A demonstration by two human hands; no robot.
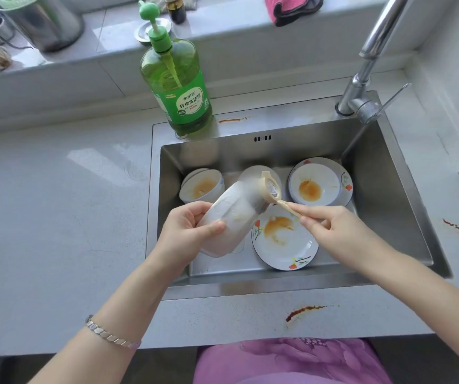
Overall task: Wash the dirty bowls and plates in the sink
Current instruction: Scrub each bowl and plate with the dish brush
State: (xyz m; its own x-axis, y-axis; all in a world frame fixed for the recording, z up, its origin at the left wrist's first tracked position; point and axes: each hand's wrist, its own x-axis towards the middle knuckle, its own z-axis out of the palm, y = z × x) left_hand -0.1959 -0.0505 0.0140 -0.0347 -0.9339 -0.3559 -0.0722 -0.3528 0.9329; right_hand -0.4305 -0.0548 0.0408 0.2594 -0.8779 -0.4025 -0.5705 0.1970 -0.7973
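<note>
1. Purple cloth (292, 361) at bottom centre, below a smeared counter (222, 314).
2. Left hand (186, 231) grips a tilted white jar (233, 217) mid-frame; right hand (330, 228) pinches its lid strap (283, 203).
3. Bowl (203, 187) and plates (286, 239) lie in the sink (388, 176), all sauce-stained: washing apparently not begun.

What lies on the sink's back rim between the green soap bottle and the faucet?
In the head view, a thin brown streak lies on that rim; the rest is bare.
</note>
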